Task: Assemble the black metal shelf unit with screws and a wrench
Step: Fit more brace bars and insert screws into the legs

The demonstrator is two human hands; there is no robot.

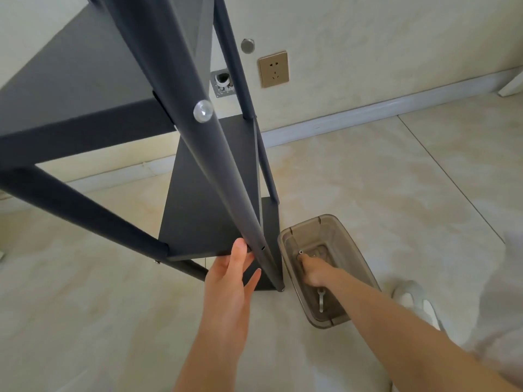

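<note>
The black metal shelf unit (203,199) stands on the floor, seen from above, with a silver screw head (202,111) on its near right post. My left hand (232,274) holds the front edge of a lower shelf, thumb on top and fingers underneath. My right hand (312,271) reaches down into a translucent brown bin (285,241) right of the unit. Its fingertips pinch a small screw (300,252) near the bin's bottom. A silver wrench (320,299) lies in the bin behind my wrist.
The unit stands close to a cream wall with a gold socket (273,69), a round metal cap (247,46) and a white skirting board. A white shoe (416,299) rests on the tiled floor right of the bin.
</note>
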